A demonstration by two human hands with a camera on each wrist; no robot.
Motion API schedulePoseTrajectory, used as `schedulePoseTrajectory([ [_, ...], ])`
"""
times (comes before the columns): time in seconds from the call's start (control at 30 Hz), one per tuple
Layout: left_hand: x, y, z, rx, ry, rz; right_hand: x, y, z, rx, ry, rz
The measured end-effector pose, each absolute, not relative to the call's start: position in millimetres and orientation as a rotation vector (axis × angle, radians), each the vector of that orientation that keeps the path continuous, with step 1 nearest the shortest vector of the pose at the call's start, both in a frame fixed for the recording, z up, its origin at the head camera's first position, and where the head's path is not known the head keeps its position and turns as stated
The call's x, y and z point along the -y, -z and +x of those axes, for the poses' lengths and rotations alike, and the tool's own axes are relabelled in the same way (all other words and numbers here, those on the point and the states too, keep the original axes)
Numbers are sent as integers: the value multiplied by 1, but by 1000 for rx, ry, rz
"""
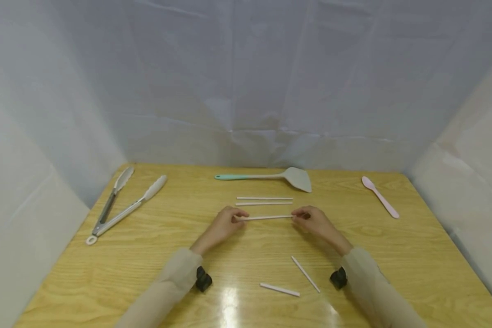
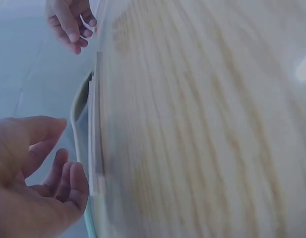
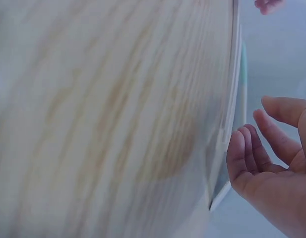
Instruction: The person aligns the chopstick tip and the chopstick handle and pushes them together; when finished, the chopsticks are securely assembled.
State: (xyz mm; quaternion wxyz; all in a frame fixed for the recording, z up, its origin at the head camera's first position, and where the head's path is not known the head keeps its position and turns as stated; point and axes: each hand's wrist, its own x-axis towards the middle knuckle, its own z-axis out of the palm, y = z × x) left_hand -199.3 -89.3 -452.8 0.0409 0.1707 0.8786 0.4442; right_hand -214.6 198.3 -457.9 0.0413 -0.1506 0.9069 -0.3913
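Observation:
A thin white stick (image 1: pixel 268 217) lies crosswise on the table between my two hands. My left hand (image 1: pixel 225 224) is at its left end and my right hand (image 1: pixel 316 222) at its right end. In the left wrist view the left hand's thumb and loosely bent fingers (image 2: pixel 78 186) stand apart, with nothing pinched between them. Likewise, the right wrist view shows a gap between the thumb and the bent fingers (image 3: pixel 237 153) of the right hand. Just beyond, two more white sticks, a far one (image 1: pixel 264 198) and a near one (image 1: pixel 264 204), lie parallel.
A turner (image 1: pixel 298 179) with a mint handle lies at the back. Spread tongs (image 1: pixel 120 217) are on the left, a pink spoon (image 1: pixel 380 197) on the right. Nearer the front, one loose stick (image 1: pixel 305 274) lies slanted beside another stick (image 1: pixel 279 289). Cloth walls (image 1: pixel 246 91) surround the table.

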Motion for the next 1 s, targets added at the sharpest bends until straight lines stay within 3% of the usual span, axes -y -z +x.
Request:
schedulePoseTrajectory([
  [0.4,74,440,-169,-2522,-1296,852,-202,442,-190,-2797,1180,-546],
  [1.0,41,437,-126,-2195,-1013,977,-204,444,-152,-2528,1044,-727],
])
